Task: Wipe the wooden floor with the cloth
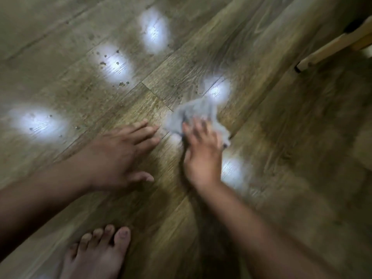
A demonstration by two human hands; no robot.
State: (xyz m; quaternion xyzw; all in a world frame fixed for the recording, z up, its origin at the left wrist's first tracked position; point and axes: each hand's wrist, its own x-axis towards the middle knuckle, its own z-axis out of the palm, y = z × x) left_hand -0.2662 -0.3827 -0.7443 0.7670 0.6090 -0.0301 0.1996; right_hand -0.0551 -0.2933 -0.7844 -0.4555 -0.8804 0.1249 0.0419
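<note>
A crumpled grey cloth (193, 115) lies on the wooden floor (281, 137) near the middle of the view. My right hand (203, 152) presses down on its near part, fingers spread over the fabric; both are blurred by motion. My left hand (120, 154) rests flat on the planks just left of the cloth, fingers apart, holding nothing. Small water droplets (112, 63) dot the boards further away to the left.
Bright light reflections (155, 31) shine on the floor in several spots. A pale wooden furniture leg (334, 47) slants in at the upper right. My bare foot (96, 256) stands at the bottom left.
</note>
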